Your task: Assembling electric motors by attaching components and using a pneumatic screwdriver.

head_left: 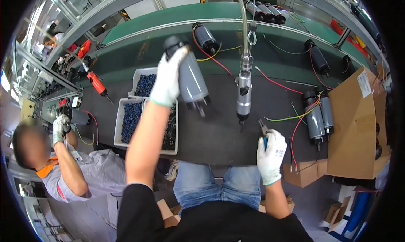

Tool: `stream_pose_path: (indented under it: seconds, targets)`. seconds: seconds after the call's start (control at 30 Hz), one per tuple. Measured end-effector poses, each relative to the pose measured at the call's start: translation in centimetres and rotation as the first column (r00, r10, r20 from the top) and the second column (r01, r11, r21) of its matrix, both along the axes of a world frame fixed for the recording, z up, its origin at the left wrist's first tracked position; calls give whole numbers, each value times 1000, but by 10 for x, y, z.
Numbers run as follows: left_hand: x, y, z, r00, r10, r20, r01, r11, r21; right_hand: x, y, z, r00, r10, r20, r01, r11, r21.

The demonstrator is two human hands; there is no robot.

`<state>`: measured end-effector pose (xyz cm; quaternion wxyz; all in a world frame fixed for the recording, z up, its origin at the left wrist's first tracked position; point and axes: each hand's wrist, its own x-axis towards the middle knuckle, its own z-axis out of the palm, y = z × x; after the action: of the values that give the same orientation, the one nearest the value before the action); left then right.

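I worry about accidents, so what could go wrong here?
Only the left hand holds the gray cylinder, so it might slip. It could also bump the hanging tool nearby. The pliers in the right hand might snag or nip the yellow-green wire.

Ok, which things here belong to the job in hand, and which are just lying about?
Seemingly for the job:
grey cylinder, in the left hand
pliers, in the right hand

Seemingly just lying about:
cardboard box
back cylinders
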<state>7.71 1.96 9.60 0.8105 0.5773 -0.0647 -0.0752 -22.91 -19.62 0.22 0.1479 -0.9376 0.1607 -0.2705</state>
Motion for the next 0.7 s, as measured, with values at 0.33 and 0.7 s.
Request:
stream_pose_path:
  seconds: [0.33,0.7]
  targets:
    - [355,63,-51,874,11,485,-485,81,871,10,-6,-22,994,-68,-90,70,997,20]
    - [279,-109,-53,927,-367,81,-138,-132,982,18,-10,-19,977,-109,-184,118,992,40]
